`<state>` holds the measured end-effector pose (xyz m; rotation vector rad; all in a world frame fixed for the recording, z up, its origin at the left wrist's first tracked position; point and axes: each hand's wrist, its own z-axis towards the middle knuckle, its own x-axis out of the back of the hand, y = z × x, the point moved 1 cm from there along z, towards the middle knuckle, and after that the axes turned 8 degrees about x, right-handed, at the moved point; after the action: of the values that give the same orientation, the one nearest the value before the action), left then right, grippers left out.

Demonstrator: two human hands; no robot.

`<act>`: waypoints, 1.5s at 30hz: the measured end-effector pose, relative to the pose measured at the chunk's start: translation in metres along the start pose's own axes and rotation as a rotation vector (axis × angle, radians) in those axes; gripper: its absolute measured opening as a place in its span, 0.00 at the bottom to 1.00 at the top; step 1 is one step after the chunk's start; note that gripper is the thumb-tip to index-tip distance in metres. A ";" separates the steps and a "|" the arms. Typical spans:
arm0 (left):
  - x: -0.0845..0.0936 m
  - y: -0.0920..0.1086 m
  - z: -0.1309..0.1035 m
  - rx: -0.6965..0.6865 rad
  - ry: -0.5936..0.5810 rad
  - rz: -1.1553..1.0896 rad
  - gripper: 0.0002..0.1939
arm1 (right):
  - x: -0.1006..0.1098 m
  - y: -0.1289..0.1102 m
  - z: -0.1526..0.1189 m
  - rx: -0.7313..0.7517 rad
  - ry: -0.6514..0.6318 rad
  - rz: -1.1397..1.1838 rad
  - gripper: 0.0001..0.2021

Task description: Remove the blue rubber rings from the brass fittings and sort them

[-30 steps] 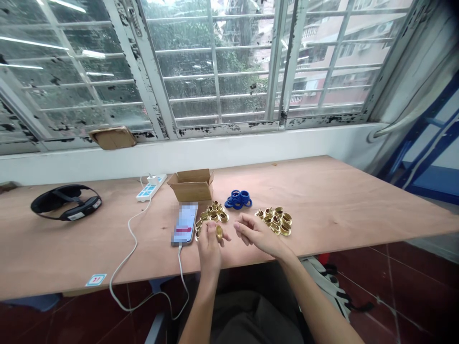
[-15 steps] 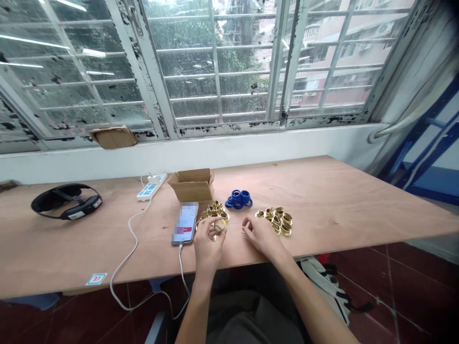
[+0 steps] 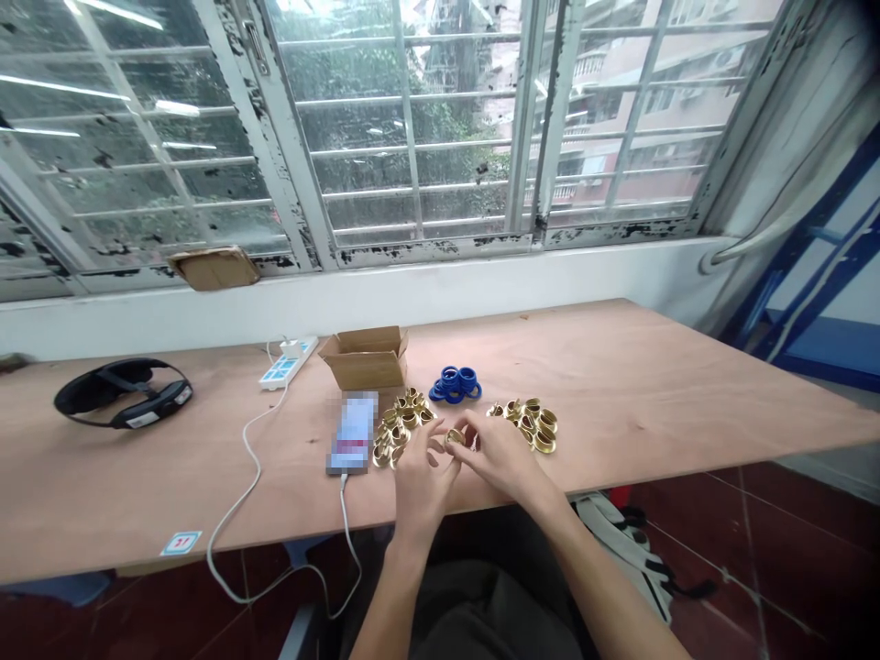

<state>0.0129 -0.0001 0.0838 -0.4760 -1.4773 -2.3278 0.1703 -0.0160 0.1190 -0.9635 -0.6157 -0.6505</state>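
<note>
A small gold-coloured metal flanged ring (image 3: 455, 437) is held between my two hands, above the front part of the table. My left hand (image 3: 424, 472) has its thumb and fingertips at the ring's left and lower side, its other fingers loosely curled. My right hand (image 3: 500, 456) pinches the ring from the right with thumb and fingers. Fingers partly cover the ring. A pile of similar gold pieces (image 3: 399, 427) lies just beyond my left hand, and a second gold pile (image 3: 540, 424) is beyond my right. Several blue rings (image 3: 455, 385) are heaped between the piles.
An open cardboard box (image 3: 368, 367) stands behind a phone (image 3: 353, 433) with a white charging cable (image 3: 256, 458) running off the front edge. Further left are a power strip (image 3: 289, 363) and a black headset (image 3: 130, 394). The wooden table (image 3: 653, 394) extends right.
My left hand has moved right with the gold ring, bringing it to my right hand. The right fingers now close on it too. The view has shifted slightly.
</note>
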 end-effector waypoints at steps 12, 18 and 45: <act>0.039 -0.020 0.015 -0.014 0.039 0.347 0.13 | 0.063 0.098 0.024 -0.271 0.233 -0.210 0.13; 0.039 -0.028 0.016 0.029 -0.081 0.322 0.13 | 0.058 0.117 0.061 -0.304 -0.124 -0.155 0.10; 0.032 -0.035 0.010 -0.039 -0.121 0.251 0.17 | 0.052 0.094 0.044 -0.241 0.087 -0.225 0.14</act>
<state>-0.0304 0.0196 0.0744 -0.7779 -1.3393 -2.1659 0.2653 0.0502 0.1259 -1.0915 -0.5819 -0.9783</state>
